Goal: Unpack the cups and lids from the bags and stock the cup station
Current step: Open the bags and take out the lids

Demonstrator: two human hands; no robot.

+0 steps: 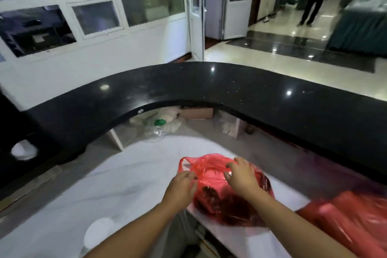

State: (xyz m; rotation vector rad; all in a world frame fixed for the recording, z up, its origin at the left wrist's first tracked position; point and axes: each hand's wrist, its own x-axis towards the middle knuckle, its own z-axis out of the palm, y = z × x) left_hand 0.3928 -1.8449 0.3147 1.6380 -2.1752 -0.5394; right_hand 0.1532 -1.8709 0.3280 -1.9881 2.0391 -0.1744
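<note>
White counter [136,174] close in carries the red bag [211,201], dark contents still inside. Left grip [184,183] pinches the rim, probably to spread the mouth. Right grip [240,177] claws over the opening, and I can't tell if it's clamped.

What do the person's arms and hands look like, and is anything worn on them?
Both are bare. The left forearm and the right forearm show no sleeve up to the picture's lower edge. The left hand and the right hand have no gloves, and I can see no ring, watch or bracelet, although the picture is somewhat blurred.
</note>
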